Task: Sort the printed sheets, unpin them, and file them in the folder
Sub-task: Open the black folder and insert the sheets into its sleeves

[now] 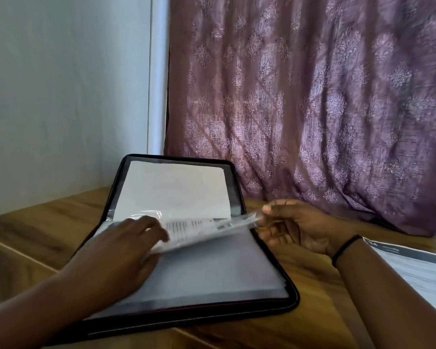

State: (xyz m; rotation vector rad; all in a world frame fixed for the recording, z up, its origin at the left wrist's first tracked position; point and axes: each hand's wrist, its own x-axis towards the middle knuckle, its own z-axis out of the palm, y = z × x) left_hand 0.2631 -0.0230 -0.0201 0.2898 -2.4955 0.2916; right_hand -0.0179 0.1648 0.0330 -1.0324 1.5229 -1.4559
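A black zip folder (293, 297) lies open on the wooden table, its far half propped up with a white sheet (174, 190) in a clear sleeve. A printed sheet in a clear sleeve (207, 229) is lifted above the lower half's grey pages (219, 268). My right hand (295, 227) pinches that sleeve's right edge between thumb and fingers. My left hand (126, 248) lies with straight fingers on the sleeve's left part near the spine. More printed sheets (413, 268) lie on the table at the right.
The wooden table (35, 235) stands in a corner. A pale wall is on the left and a purple patterned curtain (312, 96) hangs behind. A black band sits on my right wrist.
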